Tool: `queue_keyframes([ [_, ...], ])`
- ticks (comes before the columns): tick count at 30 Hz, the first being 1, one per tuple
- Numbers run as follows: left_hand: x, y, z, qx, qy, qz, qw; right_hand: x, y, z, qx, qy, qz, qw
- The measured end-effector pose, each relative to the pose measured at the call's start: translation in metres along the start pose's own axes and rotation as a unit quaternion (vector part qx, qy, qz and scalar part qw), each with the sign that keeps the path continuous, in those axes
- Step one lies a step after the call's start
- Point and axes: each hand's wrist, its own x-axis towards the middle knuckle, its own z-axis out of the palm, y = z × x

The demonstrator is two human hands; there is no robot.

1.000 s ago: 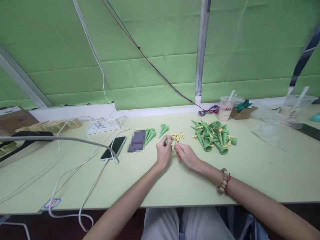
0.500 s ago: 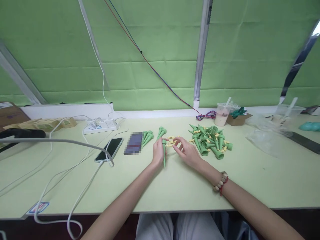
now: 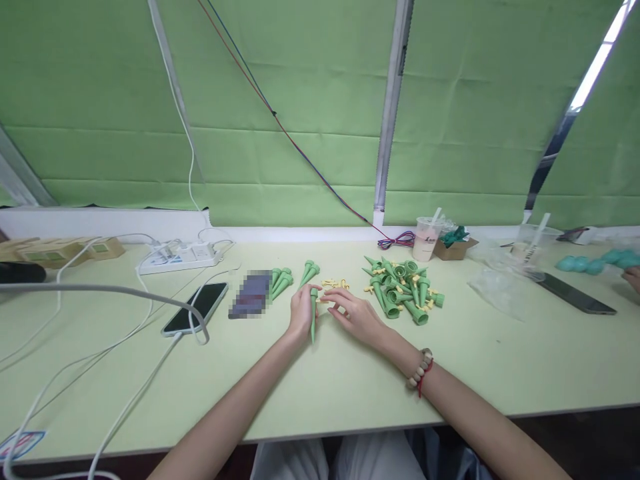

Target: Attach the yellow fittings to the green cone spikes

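Observation:
My left hand (image 3: pixel 301 313) is closed around a green plastic watering spike (image 3: pixel 313 317), whose tip points down and whose capped end is up. Close by on the right, my right hand (image 3: pixel 355 315) has its fingertips at a small yellow valve piece (image 3: pixel 321 301) against the side of the spike. Just behind the hands lie loose yellow pieces (image 3: pixel 336 284). A pile of green spikes (image 3: pixel 400 287) with yellow pieces among them is to the right of my right hand. Beyond my left hand rest several capped spikes (image 3: pixel 282 283) and another small group (image 3: pixel 309 271).
A phone (image 3: pixel 197 309) on a cable, a blurred dark item (image 3: pixel 251 293) and a power strip (image 3: pixel 177 259) are on the left. At the right stand a drink cup (image 3: pixel 425 239), a small box (image 3: pixel 454 249), plastic bags (image 3: pixel 497 290) and a dark phone (image 3: pixel 577 293). Another person's hand (image 3: pixel 633 277) shows at the right edge.
The view has turned slightly right, so everything sits further left. My right fingers have come closer to the spike, onto the yellow piece at its side.

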Motion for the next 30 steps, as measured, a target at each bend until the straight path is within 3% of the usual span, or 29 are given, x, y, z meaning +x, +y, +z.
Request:
queue_keyframes([
  [9, -0.0046, 0.0013, 0.0017, 0.004, -0.012, -0.016, 1.0, -0.0007, -0.0003, 0.0004, 0.011, -0.014, 0.014, 1.0],
  [14, -0.0037, -0.0002, 0.0012, -0.007, -0.035, -0.016, 0.999, 0.0002, -0.0008, 0.001, 0.022, 0.023, 0.039, 0.999],
  [24, -0.0048, 0.0041, 0.0059, -0.093, -0.11, -0.133, 0.981, -0.0004, 0.0033, 0.0075, 0.038, 0.063, 0.004, 0.997],
  [30, -0.0083, 0.0067, 0.006, -0.094, -0.12, -0.113, 0.982, -0.0012, 0.0028, 0.0082, 0.017, 0.107, -0.026, 0.994],
])
